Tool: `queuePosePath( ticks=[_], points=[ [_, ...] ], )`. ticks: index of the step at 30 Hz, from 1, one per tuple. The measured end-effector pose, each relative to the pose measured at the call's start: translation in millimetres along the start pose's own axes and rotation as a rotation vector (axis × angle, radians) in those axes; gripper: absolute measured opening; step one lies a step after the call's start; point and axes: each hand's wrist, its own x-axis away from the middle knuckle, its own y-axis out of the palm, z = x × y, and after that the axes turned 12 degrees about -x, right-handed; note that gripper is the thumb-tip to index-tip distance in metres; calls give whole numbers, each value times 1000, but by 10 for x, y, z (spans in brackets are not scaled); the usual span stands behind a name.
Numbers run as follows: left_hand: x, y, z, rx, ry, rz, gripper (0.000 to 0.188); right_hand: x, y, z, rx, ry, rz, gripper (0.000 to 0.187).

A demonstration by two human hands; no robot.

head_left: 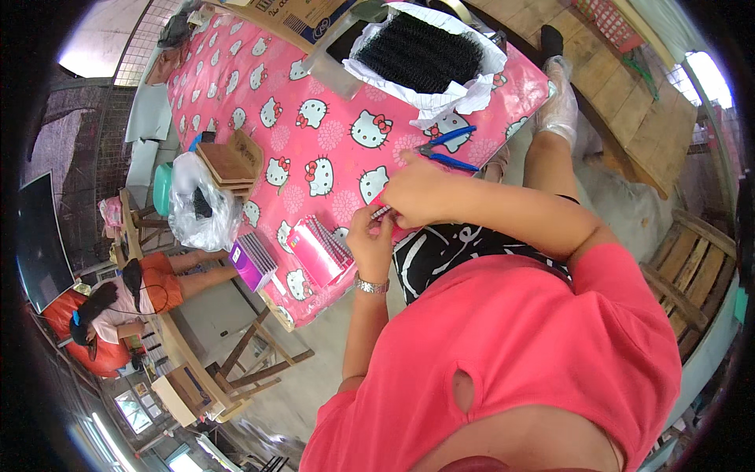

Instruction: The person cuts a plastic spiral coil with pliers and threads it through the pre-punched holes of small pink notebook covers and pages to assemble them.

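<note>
My left hand (370,242), with a watch at the wrist, and my right hand (417,193) meet at the near edge of the table. Together they pinch a small pink card (383,211) carrying thin dark strips. My right hand's fingers close over the card's top; my left hand grips it from below. Just left of my left hand lies a pink tray (318,250) with rows of similar strips, and beside it a purple box (252,261). Blue-handled pliers (447,149) lie just beyond my right hand.
The table (259,110) wears a pink cloth with cartoon cats. On it are a black fibre bundle on white paper (425,51), a cardboard box (303,17), stacked wooden boards (230,163) and a plastic bag (200,208). Another person (126,295) sits at lower left.
</note>
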Motion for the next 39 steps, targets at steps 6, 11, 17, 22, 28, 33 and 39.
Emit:
queuePosePath(
  ticks=[6, 11, 17, 22, 28, 33, 39],
  points=[
    [36, -17, -178, 266, -175, 118, 22, 204, -78, 810, -512, 246, 534, 35],
    [80, -73, -173, 300, -288, 114, 17, 535, 545, 968, 66, 232, 657, 54],
    [101, 13, -74, 376, -244, 187, 16, 586, 730, 912, 190, 230, 749, 64],
    [135, 65, -207, 360, -177, 174, 15, 594, 698, 921, 142, 190, 799, 57],
    [101, 41, -189, 193, -181, 108, 16, 608, 719, 914, 152, 188, 815, 55],
    [100, 118, -186, 173, -172, 185, 18, 665, 684, 748, -397, 236, 1036, 49],
    [119, 66, -191, 62, -271, 53, 23, 685, 740, 306, -469, -103, 863, 54]
  ],
)
